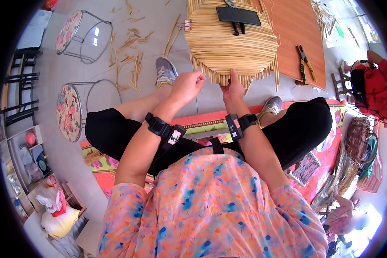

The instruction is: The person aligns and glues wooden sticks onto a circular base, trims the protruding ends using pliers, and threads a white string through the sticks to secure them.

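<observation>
A panel of straw-coloured reed sticks [232, 43], laid side by side with stepped ends, rests on the brown board in front of me. My right hand [233, 89] grips its near edge, thumb on top and the other fingers underneath. My left hand [187, 88] is closed in a pinch just beside the panel's near left corner. What lies between its fingertips, if anything, is too small to make out. On top of the panel lies a black phone [239, 16] with a dark clamp-like piece below it. A binder clip [187, 25] sits at the panel's left edge.
Long-handled pliers [306, 64] lie on the brown board [301, 30]. Cut reed pieces [135, 71] are scattered over the floor at the left, near two round floral stools [69, 112]. Another person in red [372, 90] sits at the far right.
</observation>
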The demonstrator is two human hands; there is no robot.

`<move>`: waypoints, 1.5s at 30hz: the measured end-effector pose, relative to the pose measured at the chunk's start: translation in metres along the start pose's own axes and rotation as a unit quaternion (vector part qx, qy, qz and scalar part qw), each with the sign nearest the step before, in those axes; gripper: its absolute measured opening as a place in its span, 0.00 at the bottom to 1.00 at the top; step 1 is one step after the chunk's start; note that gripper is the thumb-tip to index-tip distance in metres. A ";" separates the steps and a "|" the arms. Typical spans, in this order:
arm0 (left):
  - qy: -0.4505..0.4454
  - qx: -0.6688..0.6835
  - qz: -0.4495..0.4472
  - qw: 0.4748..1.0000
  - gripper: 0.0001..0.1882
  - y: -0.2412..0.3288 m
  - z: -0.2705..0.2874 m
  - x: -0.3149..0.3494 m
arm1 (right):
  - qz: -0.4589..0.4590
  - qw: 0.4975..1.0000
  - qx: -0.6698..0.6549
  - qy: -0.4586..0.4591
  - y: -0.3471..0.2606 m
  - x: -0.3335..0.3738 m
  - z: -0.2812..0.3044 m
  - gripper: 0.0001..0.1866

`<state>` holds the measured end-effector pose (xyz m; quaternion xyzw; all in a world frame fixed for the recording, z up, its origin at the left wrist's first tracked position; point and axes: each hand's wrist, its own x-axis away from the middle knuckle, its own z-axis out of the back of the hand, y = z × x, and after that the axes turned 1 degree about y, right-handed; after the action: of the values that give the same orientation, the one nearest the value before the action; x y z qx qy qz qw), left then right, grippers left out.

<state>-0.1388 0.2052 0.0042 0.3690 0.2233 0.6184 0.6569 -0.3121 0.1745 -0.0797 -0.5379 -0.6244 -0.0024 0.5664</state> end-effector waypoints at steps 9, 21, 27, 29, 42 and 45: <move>-0.071 0.021 0.097 0.992 0.07 -0.026 -0.013 0.006 | -0.025 0.999 0.015 0.030 -0.002 0.001 -0.004 0.21; -0.056 0.356 0.185 0.914 0.06 -0.086 -0.075 -0.008 | -0.025 0.999 -0.012 0.021 0.001 0.002 -0.004 0.22; -0.024 0.386 0.182 0.904 0.07 -0.102 -0.087 -0.014 | -0.044 0.998 -0.022 -0.039 0.003 -0.007 0.004 0.23; -0.013 0.403 0.182 0.897 0.07 -0.106 -0.090 -0.014 | -0.051 0.998 -0.010 -0.045 0.002 -0.004 0.003 0.23; -0.023 0.395 0.183 0.900 0.07 -0.106 -0.082 -0.011 | -0.142 0.987 0.068 -0.042 -0.002 0.020 0.004 0.32; -0.021 0.408 0.183 0.894 0.07 -0.107 -0.083 -0.011 | -0.151 0.984 0.091 -0.030 0.000 0.023 -0.001 0.32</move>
<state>-0.1335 0.2155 -0.1311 0.6520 0.3707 0.5745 0.3278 -0.3063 0.1890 -0.0624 -0.3835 -0.7126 -0.0151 0.5873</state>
